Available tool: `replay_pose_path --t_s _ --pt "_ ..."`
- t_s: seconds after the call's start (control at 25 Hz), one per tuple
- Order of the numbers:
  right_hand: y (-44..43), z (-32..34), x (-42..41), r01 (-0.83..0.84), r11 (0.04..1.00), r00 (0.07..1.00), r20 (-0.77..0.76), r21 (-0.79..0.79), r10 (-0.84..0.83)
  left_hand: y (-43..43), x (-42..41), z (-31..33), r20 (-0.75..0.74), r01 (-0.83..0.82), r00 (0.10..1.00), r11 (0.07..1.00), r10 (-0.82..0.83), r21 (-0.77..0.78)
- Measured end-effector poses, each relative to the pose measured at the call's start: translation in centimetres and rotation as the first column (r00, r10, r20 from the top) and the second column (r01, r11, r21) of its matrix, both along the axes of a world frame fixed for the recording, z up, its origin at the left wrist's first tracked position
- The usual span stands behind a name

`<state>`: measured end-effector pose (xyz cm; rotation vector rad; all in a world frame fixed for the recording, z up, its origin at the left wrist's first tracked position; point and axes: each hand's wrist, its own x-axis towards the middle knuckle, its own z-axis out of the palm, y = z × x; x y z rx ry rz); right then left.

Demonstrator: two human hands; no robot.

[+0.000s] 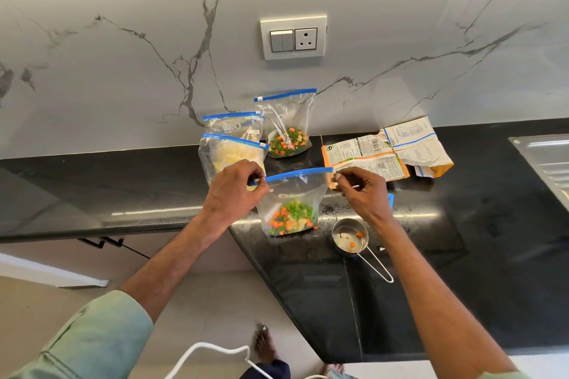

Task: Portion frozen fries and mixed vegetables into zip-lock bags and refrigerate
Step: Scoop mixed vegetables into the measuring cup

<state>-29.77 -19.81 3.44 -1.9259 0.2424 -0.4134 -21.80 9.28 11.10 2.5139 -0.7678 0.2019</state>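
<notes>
Head view: the left hand pinches the left end of the blue zip strip between thumb and forefinger. The right hand pinches the right end the same way, its other fingers loosely curled. The zip-lock bag stands upright between the two hands, base down on the black counter, with mixed vegetables heaped at its bottom.

Behind the left hand stand two bags of fries. To their right a second vegetable bag stands close to the marble wall, below a switch plate. Torn empty packets lie flat further right. A steel measuring cup holding a few bits sits just beside the held bag, under the right wrist. A sink edges in at far right.

Both forearms reach forward and converge, the left in a pale green sleeve.
</notes>
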Motion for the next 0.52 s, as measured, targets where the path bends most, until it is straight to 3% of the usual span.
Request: replay_pose_path --t_s 0.08,0.12,0.16,0.24,0.32,0.52 --pt "-1.8 -1.6 -1.1 0.241 0.942 0.953 -0.128 -0.234 -0.276 0.1 0.5 -0.3 -0.014 0.001 1.0 1.0 -0.001 -0.006" --pt "-2.8 -2.6 -1.8 0.346 0.871 0.867 -0.236 -0.348 -0.438 0.1 0.6 -0.4 -0.033 0.003 0.999 1.0 -0.004 -0.015" --pt "-3.7 -3.7 -2.5 0.382 0.82 0.759 -0.362 -0.426 -0.541 0.1 0.7 -0.5 -0.056 0.005 0.998 1.0 -0.006 -0.019" --pt "-4.5 -5.7 -3.5 0.369 0.801 0.598 -0.539 -0.471 -0.593 -0.2 0.7 -0.9 -0.089 0.009 0.996 1.0 -0.01 -0.004" --pt "-4.9 -7.5 -3.6 0.356 0.795 0.575 -0.555 -0.492 -0.601 -0.5 0.5 -1.5 -0.086 0.016 0.996 1.0 -0.014 0.026" --pt "-6.4 -8.2 -1.9 0.293 0.805 0.666 -0.494 -0.516 -0.559 -1.1 0.4 -1.9 -0.06 0.037 0.998 0.999 -0.036 0.021"
